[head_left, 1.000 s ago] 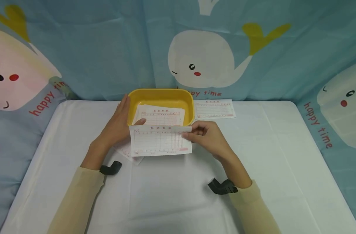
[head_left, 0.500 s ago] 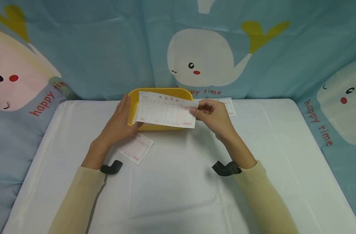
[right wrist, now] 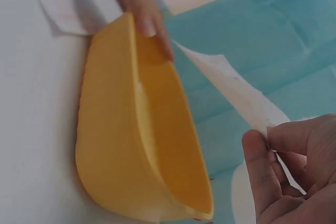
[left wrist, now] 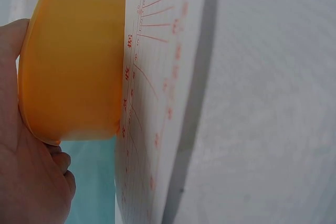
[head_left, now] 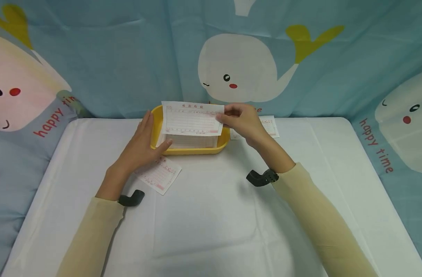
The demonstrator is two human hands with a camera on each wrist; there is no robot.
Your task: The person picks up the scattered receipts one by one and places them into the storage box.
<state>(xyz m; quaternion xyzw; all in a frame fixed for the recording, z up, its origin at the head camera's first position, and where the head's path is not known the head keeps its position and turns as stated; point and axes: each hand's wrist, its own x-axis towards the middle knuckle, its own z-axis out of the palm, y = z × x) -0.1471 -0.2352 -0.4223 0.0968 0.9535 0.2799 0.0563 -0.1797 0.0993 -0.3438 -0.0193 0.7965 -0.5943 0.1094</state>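
My right hand [head_left: 243, 120] pinches the right edge of a printed receipt slip [head_left: 191, 121] between thumb and fingers. The slip hangs above the yellow plastic basin [head_left: 193, 151], with a gap below it in the right wrist view. More receipt slips [head_left: 193, 142] lie inside the basin, partly covered by the held one. My left hand [head_left: 136, 148] grips the basin's left end, its thumb over the front rim and its fingers along the side. In the left wrist view the left hand [left wrist: 31, 166] holds the basin wall [left wrist: 79, 77].
One receipt slip [head_left: 160, 175] lies on the white tablecloth [head_left: 204, 223] in front of the basin, partly under the left hand. Another slip [head_left: 270, 126] lies to the right, partly behind the right hand. A blue whale-print curtain [head_left: 128, 57] stands behind the table.
My right hand has lifted the receipt slip from in front of the basin, forward to above it, and lately shifted it slightly left. The left hand stays on the basin.
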